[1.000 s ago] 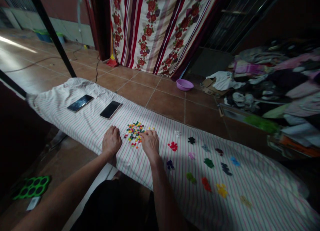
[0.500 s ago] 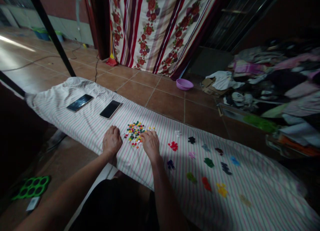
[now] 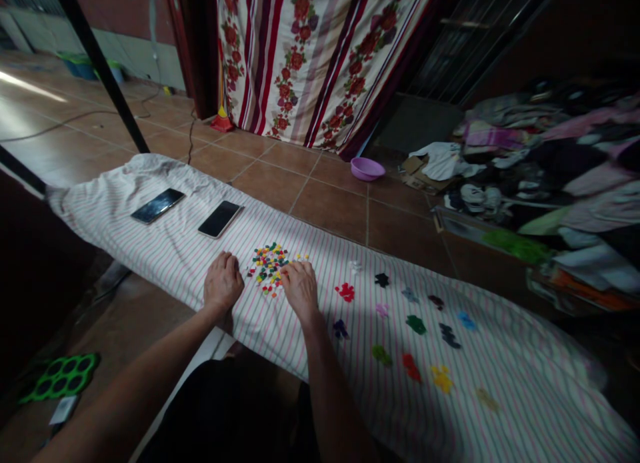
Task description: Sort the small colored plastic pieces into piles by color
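A loose pile of small multicoloured pieces [image 3: 270, 263] lies on the striped cloth [image 3: 320, 249]. My right hand [image 3: 300, 286] is at the pile's right edge, fingertips bent together and touching the pieces; what they grip is too small to make out. Left of the pile, my left hand [image 3: 223, 281] rests on the cloth with its fingers curled in, and no piece shows in it. To the right lie small heaps sorted by colour, among them a red heap [image 3: 345, 291], a black heap [image 3: 382, 280], a dark green heap [image 3: 416, 325] and a yellow heap [image 3: 443, 378].
Two phones, a left phone [image 3: 157, 205] and a right phone [image 3: 220, 219], lie beyond my left hand. A purple basin [image 3: 367, 169] stands on the tiled floor before a floral curtain [image 3: 300, 63]. Piled clothes [image 3: 500, 143] are at right; a green holder [image 3: 65, 376] is at lower left.
My hands stay in nearly the same place, the right fingertips still at the pile's edge. The whole view has shifted very slightly.
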Demonstrator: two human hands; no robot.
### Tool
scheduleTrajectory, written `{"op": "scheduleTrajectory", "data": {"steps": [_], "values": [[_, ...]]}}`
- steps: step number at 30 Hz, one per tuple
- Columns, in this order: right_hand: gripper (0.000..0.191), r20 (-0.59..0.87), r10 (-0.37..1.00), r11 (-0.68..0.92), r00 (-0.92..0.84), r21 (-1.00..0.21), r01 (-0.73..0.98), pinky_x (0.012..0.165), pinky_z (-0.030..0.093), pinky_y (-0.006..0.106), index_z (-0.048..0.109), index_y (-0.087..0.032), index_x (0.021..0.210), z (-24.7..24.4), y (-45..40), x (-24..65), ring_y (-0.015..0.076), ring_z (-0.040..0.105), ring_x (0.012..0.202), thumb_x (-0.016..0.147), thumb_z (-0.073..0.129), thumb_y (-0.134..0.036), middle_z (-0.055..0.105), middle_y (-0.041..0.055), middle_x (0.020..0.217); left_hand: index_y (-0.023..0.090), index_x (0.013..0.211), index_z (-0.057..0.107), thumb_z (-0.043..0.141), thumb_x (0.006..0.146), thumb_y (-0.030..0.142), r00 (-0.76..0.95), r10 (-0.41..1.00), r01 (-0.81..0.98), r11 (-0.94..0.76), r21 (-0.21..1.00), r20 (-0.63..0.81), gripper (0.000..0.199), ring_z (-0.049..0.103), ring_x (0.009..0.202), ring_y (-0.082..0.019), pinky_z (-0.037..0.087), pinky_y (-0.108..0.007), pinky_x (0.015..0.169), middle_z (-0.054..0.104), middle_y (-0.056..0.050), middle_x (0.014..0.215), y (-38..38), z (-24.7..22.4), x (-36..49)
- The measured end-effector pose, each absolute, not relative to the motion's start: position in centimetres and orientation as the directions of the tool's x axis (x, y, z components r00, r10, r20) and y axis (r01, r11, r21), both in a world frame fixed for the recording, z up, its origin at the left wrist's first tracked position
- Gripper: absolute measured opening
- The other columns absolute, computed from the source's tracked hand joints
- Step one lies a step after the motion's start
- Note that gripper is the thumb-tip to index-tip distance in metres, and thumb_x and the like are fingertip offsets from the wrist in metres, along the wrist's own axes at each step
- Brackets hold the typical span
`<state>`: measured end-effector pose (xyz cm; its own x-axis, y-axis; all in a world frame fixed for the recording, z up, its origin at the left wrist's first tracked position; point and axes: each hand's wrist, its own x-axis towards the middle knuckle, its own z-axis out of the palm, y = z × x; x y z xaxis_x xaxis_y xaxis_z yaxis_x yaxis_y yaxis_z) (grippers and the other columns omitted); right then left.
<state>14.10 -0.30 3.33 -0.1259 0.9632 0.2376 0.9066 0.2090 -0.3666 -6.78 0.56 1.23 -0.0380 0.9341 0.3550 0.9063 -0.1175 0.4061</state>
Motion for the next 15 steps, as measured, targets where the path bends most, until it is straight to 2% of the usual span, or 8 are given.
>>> {"op": "scheduleTrajectory", "data": {"steps": [8, 15], "values": [[0.015, 0.277, 0.953, 0.23, -0.124, -0.394, 0.89, 0.095, 0.04, 0.033, 0.066, -0.022, 0.092, 3.65, -0.32, 14.06, 0.0222, 0.052, 0.105, 0.097, 0.053, -0.023, 0.069, 0.0043, 0.094, 0.013, 0.111, 0.063, 0.043, 0.084, 0.016, -0.032, 0.933, 0.921, -0.111, 0.373, 0.359, 0.034, 0.052, 0.129, -0.032, 0.04, -0.046, 0.111, 0.062, -0.018, 0.127, 0.58, 1.26, -6.81], [0.013, 0.352, 0.929, 0.266, -0.112, -0.425, 0.865, 0.092, 0.042, 0.033, 0.067, -0.023, 0.09, 3.36, -0.9, 14.14, 0.0213, 0.055, 0.099, 0.097, 0.056, -0.023, 0.07, 0.0032, 0.093, 0.01, 0.111, 0.062, 0.045, 0.083, 0.016, 0.01, 0.93, 0.957, -0.116, 0.266, 0.368, 0.033, 0.054, 0.127, -0.032, 0.043, -0.044, 0.108, 0.062, -0.02, 0.128, 0.52, 1.09, -6.97]]}}
